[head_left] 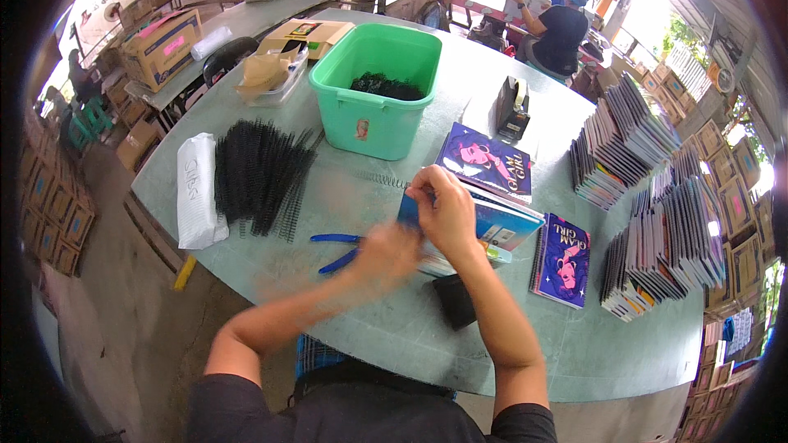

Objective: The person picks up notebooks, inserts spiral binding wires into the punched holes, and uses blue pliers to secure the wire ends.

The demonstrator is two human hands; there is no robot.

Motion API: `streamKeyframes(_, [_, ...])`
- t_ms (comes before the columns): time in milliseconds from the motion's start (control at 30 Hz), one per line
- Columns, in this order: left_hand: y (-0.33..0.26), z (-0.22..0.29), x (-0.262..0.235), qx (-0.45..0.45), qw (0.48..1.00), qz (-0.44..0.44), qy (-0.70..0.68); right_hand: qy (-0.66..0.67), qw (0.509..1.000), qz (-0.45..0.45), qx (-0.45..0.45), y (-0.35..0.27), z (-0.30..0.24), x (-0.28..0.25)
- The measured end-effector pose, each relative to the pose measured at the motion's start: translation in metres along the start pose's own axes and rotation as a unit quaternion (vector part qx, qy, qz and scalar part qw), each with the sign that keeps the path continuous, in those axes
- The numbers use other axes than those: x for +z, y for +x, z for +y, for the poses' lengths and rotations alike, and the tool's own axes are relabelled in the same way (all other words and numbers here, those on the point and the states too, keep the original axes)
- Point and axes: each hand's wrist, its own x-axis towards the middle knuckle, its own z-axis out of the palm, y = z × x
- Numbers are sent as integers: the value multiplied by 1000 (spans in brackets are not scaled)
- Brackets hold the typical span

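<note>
Blue notebook (499, 220) under right hand (447, 212); blurred left hand (384, 258) apparently alongside

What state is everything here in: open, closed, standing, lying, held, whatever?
Green tub: open-topped
Black coils: heaped loose
Blue-handled tool: handles spread
Tape dispenser: upright
Nearest purple notebook: closed, lying flat
Blue notebook: partly hidden
Stacked notebooks: closed
Left hand: blurred, grip unclear
Right hand: fingertips pinched
</note>
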Motion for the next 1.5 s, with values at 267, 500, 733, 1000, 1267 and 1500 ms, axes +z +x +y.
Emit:
streamKeyframes(267, [-20,22,8,29,906,83,-413,-163,986,31,34,-30,20,-47])
streamKeyframes(500, [-28,-47,-60,26,922,250,-294,-105,991,-1,77,-33,27,-54])
streamKeyframes(733, [-26,-35,-44,-6,954,216,-210,-108,993,14,52,-33,27,-48])
streamKeyframes(1000, [-18,-24,-63,7,960,172,-219,-91,995,32,23,-36,22,-49])
streamKeyframes(1267, [1,-23,-51,166,934,243,-202,-132,990,46,-32,-41,20,-50])
streamKeyframes(1500, [14,-13,-60,126,953,205,-186,-194,980,52,4,-50,11,-65])
